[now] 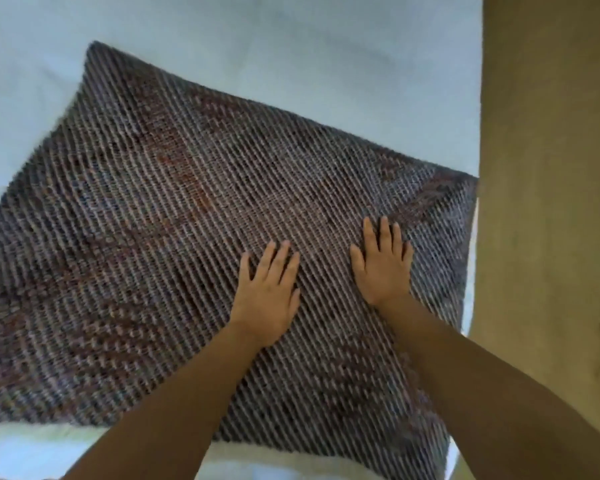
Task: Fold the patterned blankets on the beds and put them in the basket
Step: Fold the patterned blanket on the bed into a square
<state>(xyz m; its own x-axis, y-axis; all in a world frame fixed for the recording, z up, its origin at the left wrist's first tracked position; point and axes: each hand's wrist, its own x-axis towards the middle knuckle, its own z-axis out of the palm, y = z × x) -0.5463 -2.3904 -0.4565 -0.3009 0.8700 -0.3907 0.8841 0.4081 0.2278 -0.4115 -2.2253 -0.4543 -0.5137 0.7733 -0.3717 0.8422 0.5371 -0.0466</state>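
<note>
Patterned blanket [174,216] lies spread flat on the bed [291,46], which carries a pale blue-white sheet. Weave is diagonal striping, dark grey-brown with reddish and bluish patches (picture is somewhat blurred, so finer pattern is hard to read). Blanket sits at an angle to the bed: one corner points to the upper left, another reaches the bed's right edge and hangs just over it. Its near edge runs along the bottom, with a strip of sheet showing below.

Left hand [267,292] rests palm down on the blanket, fingers straight and slightly spread, gripping nothing. Right hand [383,265] lies just beside it, also flat and palm down, fingers straight and close together, holding nothing. Both hands press on the right-centre part of the cloth, near each other but apart. Bare forearms enter from the bottom of the view.

Right of the bed: tan carpeted floor [548,168], running the whole height of the view.

No basket in view.
</note>
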